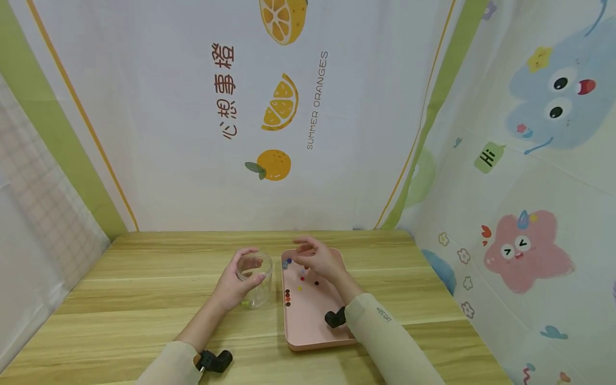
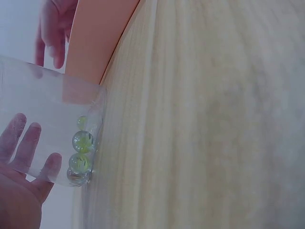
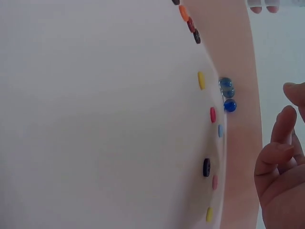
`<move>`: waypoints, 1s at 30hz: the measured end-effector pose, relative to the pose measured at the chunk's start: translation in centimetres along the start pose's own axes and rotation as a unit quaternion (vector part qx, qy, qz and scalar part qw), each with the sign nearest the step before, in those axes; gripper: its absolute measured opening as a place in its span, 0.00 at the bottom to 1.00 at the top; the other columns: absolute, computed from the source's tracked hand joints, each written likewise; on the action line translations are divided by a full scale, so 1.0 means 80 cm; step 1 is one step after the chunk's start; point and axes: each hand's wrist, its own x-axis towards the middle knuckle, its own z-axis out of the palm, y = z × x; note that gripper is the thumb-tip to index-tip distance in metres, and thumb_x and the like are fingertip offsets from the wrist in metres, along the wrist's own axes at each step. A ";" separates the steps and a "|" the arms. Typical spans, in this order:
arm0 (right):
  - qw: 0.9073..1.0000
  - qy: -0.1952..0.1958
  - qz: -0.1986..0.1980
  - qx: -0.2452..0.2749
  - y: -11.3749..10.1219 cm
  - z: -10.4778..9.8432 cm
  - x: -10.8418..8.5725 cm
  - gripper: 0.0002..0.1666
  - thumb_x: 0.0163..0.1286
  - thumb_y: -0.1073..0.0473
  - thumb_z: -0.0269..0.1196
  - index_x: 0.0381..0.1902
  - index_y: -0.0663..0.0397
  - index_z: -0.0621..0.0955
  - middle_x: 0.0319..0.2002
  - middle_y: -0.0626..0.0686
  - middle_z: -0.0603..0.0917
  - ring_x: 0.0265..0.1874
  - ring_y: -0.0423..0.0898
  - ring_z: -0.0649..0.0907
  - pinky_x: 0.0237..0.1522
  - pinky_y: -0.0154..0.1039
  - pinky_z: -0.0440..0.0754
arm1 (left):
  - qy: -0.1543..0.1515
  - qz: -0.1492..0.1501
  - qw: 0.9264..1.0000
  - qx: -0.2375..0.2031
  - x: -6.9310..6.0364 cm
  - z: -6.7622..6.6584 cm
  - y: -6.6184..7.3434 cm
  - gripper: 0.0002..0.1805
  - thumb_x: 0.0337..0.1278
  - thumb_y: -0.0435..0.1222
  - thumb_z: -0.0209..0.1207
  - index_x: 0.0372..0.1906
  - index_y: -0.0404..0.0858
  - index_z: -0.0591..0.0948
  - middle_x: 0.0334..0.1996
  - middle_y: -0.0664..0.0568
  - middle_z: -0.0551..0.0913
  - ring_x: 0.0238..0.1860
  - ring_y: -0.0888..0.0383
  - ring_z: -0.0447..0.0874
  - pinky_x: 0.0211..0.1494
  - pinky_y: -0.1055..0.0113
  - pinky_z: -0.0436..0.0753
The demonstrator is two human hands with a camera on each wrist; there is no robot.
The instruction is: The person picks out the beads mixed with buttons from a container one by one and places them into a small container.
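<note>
Right now we find the pink tray point(image 1: 308, 323) partly hidden behind the right hand point(image 1: 320, 260) and sleeve point(image 1: 390, 331), the buttons point(image 1: 316, 283) too small to detail in the head view, and the clear jar point(image 2: 52, 100) and left hand point(image 2: 20, 198) cropped by the left wrist view's edge.
</note>
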 end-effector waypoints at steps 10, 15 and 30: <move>1.000 -0.010 0.024 -0.012 0.001 0.005 0.005 0.29 0.77 0.61 0.71 0.74 0.50 0.80 0.64 0.60 0.83 0.55 0.55 0.85 0.44 0.47 0.90 | 0.004 -0.004 1.000 0.007 -0.001 0.000 0.000 0.35 0.71 0.32 0.68 0.77 0.37 0.68 0.66 0.29 0.82 0.67 0.49 0.81 0.71 0.48 0.77; 0.998 -0.023 0.051 -0.021 -0.004 0.010 0.005 0.25 0.76 0.61 0.71 0.68 0.43 0.84 0.64 0.58 0.83 0.46 0.53 0.84 0.35 0.43 0.86 | 0.000 -0.007 1.000 0.004 -0.001 0.000 0.001 0.35 0.71 0.33 0.68 0.77 0.37 0.67 0.67 0.28 0.81 0.68 0.46 0.81 0.71 0.46 0.76; 0.997 -0.048 0.045 -0.046 0.003 0.022 0.007 0.16 0.78 0.64 0.67 0.60 0.44 0.89 0.49 0.53 0.86 0.29 0.47 0.81 0.33 0.38 0.81 | -0.004 -0.007 1.000 0.009 -0.001 -0.001 -0.001 0.36 0.72 0.33 0.67 0.78 0.35 0.66 0.67 0.27 0.80 0.68 0.48 0.81 0.71 0.46 0.76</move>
